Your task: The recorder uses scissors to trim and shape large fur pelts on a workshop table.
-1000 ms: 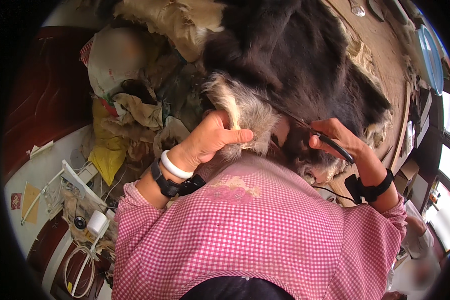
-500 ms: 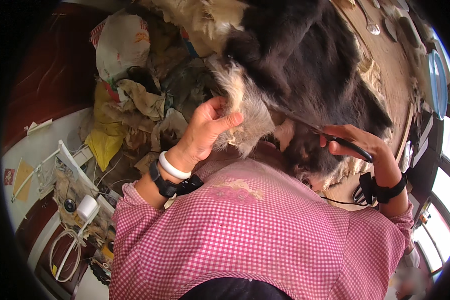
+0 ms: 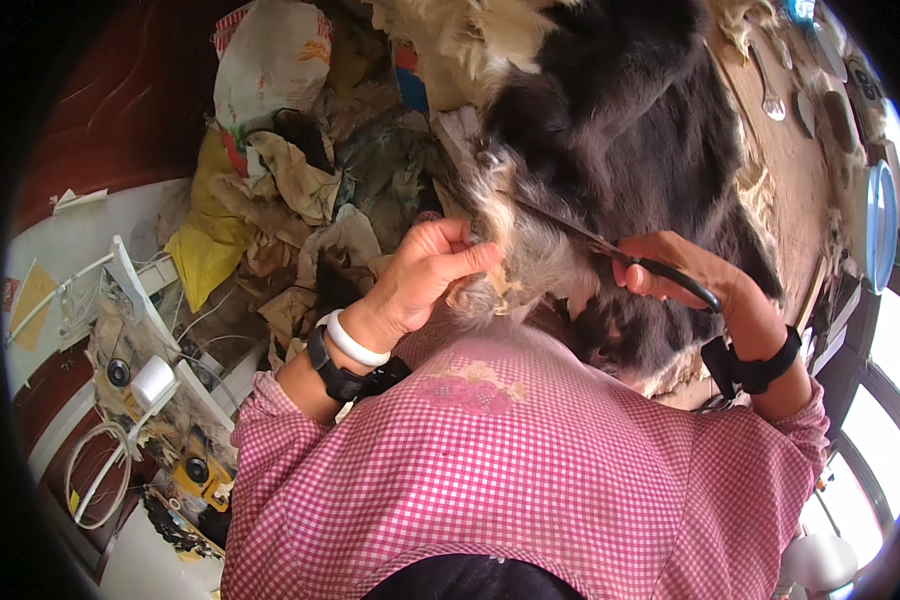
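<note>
My left hand pinches a pale grey and cream piece of fur, fingers closed on it, just above the pink checked apron. My right hand is closed round the black handle of dark scissors. Their long blades point up-left into the grey fur, right of my left hand; whether the blades are shut cannot be made out. A large dark brown-black hide with cream edges lies behind and to the right, under and beyond the scissors.
A white sack, a yellow bag and scraps lie at left, with cables and white fittings lower left. A wooden board at right has metal tools; a blue oval tub stands beside windows.
The view has shifted, showing more of the lower-left clutter. My right hand with the scissors moved right, then back left, and the blades now lie further into the grey fur.
</note>
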